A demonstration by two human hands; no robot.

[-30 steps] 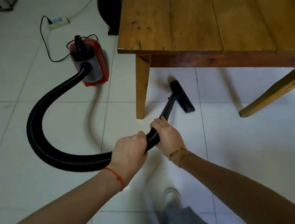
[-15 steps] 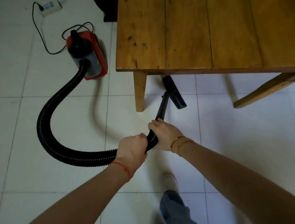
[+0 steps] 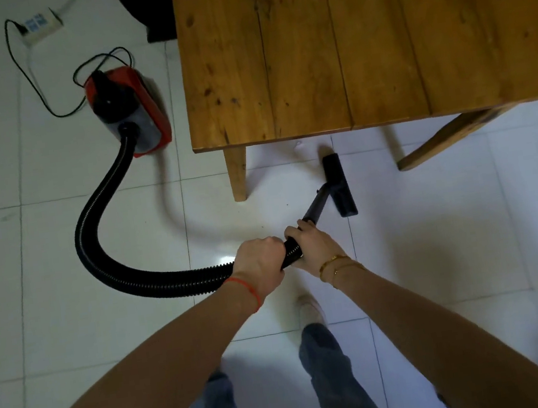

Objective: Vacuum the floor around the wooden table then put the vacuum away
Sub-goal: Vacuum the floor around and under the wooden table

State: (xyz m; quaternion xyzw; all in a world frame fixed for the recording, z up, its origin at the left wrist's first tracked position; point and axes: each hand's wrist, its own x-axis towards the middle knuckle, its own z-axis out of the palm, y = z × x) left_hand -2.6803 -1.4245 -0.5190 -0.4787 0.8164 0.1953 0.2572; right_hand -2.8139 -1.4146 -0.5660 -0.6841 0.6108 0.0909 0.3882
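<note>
red vacuum [image 3: 142, 97], black hose [image 3: 95, 207], white floor [image 3: 437, 232]

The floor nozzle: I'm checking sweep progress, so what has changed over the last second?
The floor nozzle has slid from beside the table leg toward the person, coming out from under the wooden table edge onto open tile. The left hand and right hand keep their grip on the hose and wand. The red vacuum body and power strip appear unmoved.

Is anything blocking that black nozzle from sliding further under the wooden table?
Nothing visible lies straight ahead of the nozzle; the tiles under the table edge look bare. The table leg stands to its left, and a slanted wooden leg to its right.
</note>
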